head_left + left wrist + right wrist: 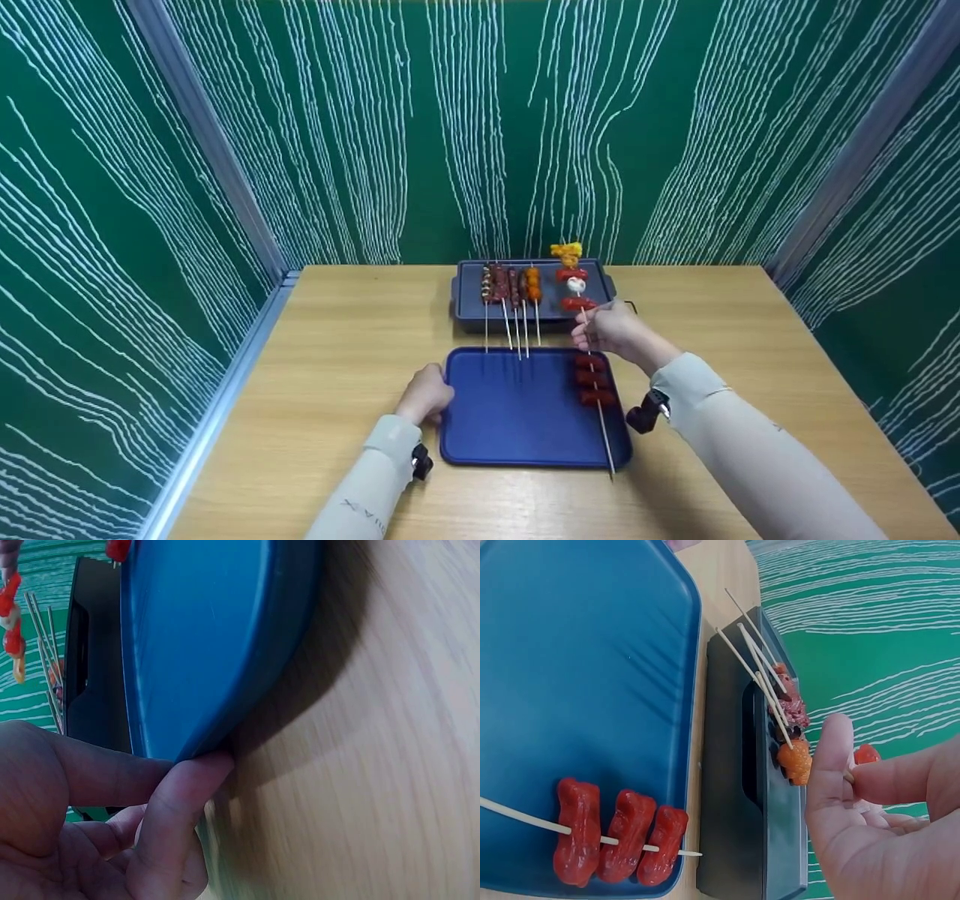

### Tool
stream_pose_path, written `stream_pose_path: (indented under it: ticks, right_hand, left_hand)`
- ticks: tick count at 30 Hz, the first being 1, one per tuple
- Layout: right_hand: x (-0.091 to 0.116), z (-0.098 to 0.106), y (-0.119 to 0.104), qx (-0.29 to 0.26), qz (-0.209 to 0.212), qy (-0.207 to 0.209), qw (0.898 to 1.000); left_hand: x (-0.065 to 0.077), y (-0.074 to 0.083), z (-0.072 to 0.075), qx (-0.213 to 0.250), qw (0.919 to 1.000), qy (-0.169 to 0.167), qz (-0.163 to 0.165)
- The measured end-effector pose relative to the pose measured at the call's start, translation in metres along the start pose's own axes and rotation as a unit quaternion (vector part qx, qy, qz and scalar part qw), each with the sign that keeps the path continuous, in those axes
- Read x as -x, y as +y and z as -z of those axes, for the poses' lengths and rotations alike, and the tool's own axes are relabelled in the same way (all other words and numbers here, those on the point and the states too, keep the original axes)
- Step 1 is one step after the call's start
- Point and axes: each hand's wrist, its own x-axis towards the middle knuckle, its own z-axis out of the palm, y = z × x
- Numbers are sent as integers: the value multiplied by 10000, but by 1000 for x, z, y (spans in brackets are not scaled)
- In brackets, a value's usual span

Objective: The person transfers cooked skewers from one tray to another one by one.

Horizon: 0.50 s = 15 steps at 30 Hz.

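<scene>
My left hand (426, 391) pinches the left edge of a blue tray (517, 427) between thumb and fingers; the left wrist view shows this grip on the rim (210, 712) closely. With thumb and fingertips, my right hand (621, 330) holds the stick of a mixed skewer (576, 285). That skewer carries a yellow piece at the far end, then red, white and red pieces, over the right part of a dark grill pan (469, 307). On the tray's right side lies a skewer of three red sausages (594, 380), its stick passing over the near rim.
Several skewers (514, 285) lie side by side on the pan's left half, sticks pointing toward the tray. Pan and tray stand on a wooden table (360, 322). Green panels (420, 150) with white lines rise behind and at both sides.
</scene>
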Motion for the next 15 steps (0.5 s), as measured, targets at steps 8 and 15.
stream_pose_path:
  ticks: [8, 15]
  right_hand:
    - [6, 2, 3, -6, -27, 7, 10000]
    - [14, 3, 4, 204, -105, -34, 9997]
  left_hand:
    - [-2, 1, 1, -81, 9999, -41, -47]
    - [10, 10, 4, -85, 10000, 44, -27]
